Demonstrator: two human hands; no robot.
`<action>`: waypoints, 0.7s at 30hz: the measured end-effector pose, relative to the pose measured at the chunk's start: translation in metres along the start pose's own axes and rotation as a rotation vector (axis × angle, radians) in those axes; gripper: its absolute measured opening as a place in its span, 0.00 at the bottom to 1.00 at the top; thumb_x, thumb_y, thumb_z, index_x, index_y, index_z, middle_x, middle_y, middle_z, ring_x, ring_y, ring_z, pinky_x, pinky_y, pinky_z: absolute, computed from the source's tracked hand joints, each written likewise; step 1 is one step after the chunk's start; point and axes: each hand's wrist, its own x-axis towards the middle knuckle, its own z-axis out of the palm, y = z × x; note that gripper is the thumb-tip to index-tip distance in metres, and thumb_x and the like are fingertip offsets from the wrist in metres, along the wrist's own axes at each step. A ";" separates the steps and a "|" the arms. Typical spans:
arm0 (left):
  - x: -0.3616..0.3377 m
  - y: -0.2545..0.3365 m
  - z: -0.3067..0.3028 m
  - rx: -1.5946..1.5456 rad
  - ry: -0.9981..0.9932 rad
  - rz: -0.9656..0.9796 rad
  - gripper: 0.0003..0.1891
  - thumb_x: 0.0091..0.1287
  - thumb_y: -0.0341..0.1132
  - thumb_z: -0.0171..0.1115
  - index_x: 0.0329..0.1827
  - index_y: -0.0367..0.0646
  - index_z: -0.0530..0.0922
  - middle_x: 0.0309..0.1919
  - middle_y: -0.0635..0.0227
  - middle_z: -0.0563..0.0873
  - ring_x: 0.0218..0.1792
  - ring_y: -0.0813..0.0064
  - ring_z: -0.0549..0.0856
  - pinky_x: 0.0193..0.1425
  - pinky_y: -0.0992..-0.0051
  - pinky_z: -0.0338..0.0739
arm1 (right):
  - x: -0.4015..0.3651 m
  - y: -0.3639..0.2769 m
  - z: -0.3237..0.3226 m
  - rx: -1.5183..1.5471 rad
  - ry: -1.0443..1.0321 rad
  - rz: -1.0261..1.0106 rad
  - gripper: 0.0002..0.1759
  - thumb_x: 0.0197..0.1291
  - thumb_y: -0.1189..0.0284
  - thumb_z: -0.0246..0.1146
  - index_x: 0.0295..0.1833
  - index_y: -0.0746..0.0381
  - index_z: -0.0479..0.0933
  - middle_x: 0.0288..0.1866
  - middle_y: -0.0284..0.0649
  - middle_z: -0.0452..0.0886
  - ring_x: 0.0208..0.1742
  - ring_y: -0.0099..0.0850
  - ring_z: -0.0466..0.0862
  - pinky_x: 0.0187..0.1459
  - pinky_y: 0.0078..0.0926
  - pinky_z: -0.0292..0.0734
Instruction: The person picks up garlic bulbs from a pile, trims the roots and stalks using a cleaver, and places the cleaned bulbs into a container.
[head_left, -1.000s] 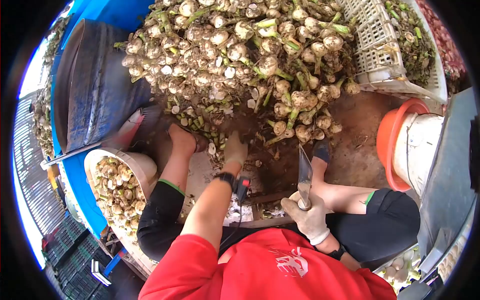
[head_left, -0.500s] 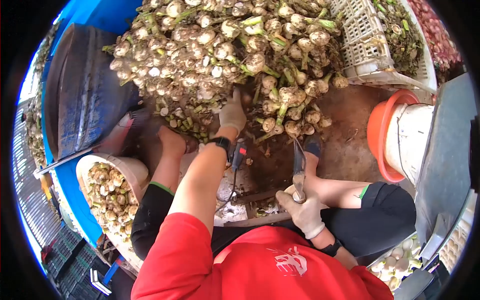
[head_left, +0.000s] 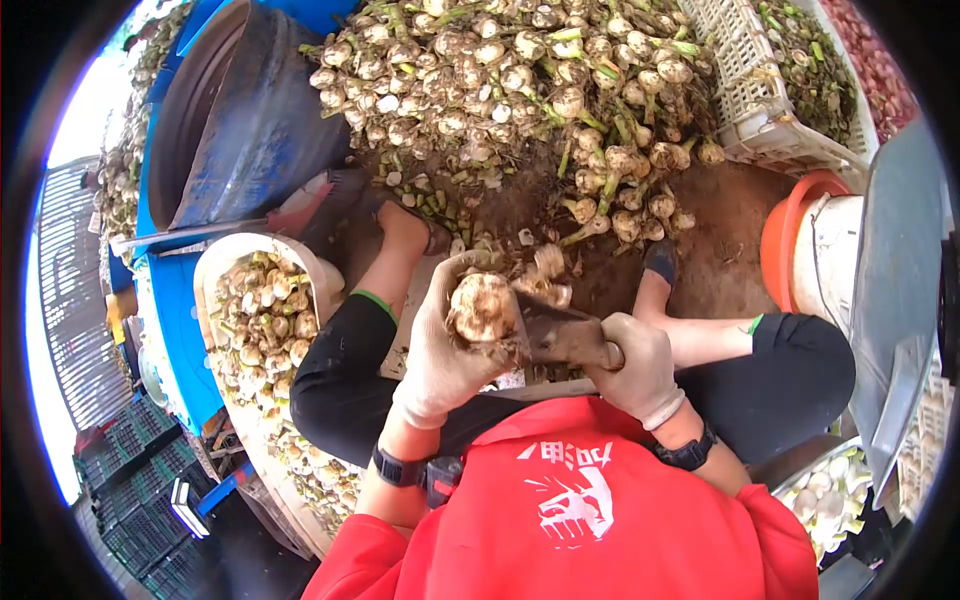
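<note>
My left hand (head_left: 437, 340), in a pale work glove, is closed around a soil-stained garlic bulb (head_left: 484, 307) in front of my body. My right hand (head_left: 640, 365), gloved too, grips the short handle of a broad-bladed knife (head_left: 568, 338). The blade points left, its end right at the bulb's side and partly hidden there. Just beyond the blade, blurred trimmings (head_left: 545, 278) hang in the air. A large heap of garlic (head_left: 450, 85) with green stalks lies on the floor ahead of both hands.
At my left stands a pale tub (head_left: 330, 285) of trimmed bulbs, behind it a blue drum (head_left: 270, 120). A white crate (head_left: 735, 75) of stalk scraps is at the far right, near an orange basin (head_left: 778, 245) and white bucket (head_left: 825, 265). Cleaned white bulbs (head_left: 828, 490) lie lower right.
My left hand has come back from the heap to my body with a garlic bulb in it. My right hand has raised and turned the knife leftward against the bulb.
</note>
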 end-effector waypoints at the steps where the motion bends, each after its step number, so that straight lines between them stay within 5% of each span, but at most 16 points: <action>1: -0.010 0.020 0.003 0.323 0.055 0.128 0.35 0.51 0.27 0.75 0.63 0.36 0.68 0.49 0.62 0.82 0.53 0.75 0.81 0.61 0.74 0.74 | 0.001 -0.007 -0.002 -0.003 0.018 -0.145 0.09 0.43 0.77 0.68 0.29 0.61 0.74 0.26 0.44 0.77 0.27 0.47 0.80 0.28 0.39 0.75; 4: -0.035 0.028 0.001 0.170 0.086 0.225 0.36 0.50 0.39 0.80 0.59 0.36 0.70 0.48 0.57 0.84 0.50 0.73 0.84 0.56 0.73 0.77 | 0.007 -0.041 -0.011 -0.055 -0.035 -0.300 0.09 0.41 0.75 0.67 0.28 0.60 0.72 0.26 0.42 0.74 0.25 0.43 0.79 0.27 0.38 0.74; 10: -0.067 0.032 0.004 0.263 0.294 0.249 0.36 0.48 0.35 0.81 0.60 0.37 0.71 0.44 0.66 0.84 0.46 0.77 0.83 0.54 0.75 0.79 | -0.002 -0.070 -0.011 -0.057 -0.071 -0.379 0.08 0.44 0.73 0.65 0.28 0.59 0.73 0.26 0.42 0.74 0.26 0.44 0.80 0.28 0.40 0.75; 12: -0.071 0.033 0.008 0.389 0.358 0.277 0.32 0.49 0.32 0.79 0.57 0.37 0.73 0.41 0.63 0.85 0.43 0.76 0.85 0.51 0.74 0.80 | -0.007 -0.056 -0.004 -0.149 -0.038 -0.337 0.07 0.44 0.72 0.65 0.29 0.59 0.74 0.26 0.45 0.76 0.27 0.47 0.81 0.30 0.43 0.76; 13: -0.072 0.036 0.010 0.594 0.404 0.284 0.30 0.49 0.30 0.78 0.55 0.37 0.73 0.40 0.61 0.85 0.42 0.75 0.86 0.49 0.73 0.81 | -0.009 -0.041 0.000 -0.228 0.005 -0.212 0.06 0.48 0.70 0.65 0.28 0.60 0.75 0.26 0.47 0.78 0.29 0.50 0.81 0.31 0.45 0.77; 15: -0.086 0.036 0.015 0.485 0.454 0.407 0.27 0.49 0.28 0.76 0.52 0.39 0.75 0.37 0.57 0.85 0.40 0.69 0.88 0.46 0.72 0.82 | -0.011 0.025 0.002 -0.342 0.003 0.115 0.08 0.51 0.69 0.65 0.26 0.60 0.76 0.25 0.47 0.79 0.30 0.50 0.81 0.31 0.45 0.76; 17: -0.089 0.036 0.015 0.511 0.473 0.357 0.26 0.50 0.28 0.76 0.52 0.39 0.75 0.37 0.57 0.85 0.40 0.68 0.88 0.46 0.72 0.82 | -0.028 0.004 -0.010 -0.232 0.022 0.099 0.10 0.53 0.69 0.66 0.25 0.62 0.75 0.24 0.48 0.78 0.30 0.50 0.81 0.31 0.44 0.76; 21: -0.080 0.022 0.011 0.535 0.392 0.337 0.28 0.49 0.29 0.77 0.54 0.38 0.75 0.38 0.57 0.86 0.41 0.66 0.89 0.48 0.70 0.82 | -0.038 -0.035 -0.013 -0.164 0.051 -0.259 0.06 0.47 0.75 0.64 0.28 0.61 0.72 0.25 0.45 0.75 0.28 0.47 0.80 0.29 0.41 0.75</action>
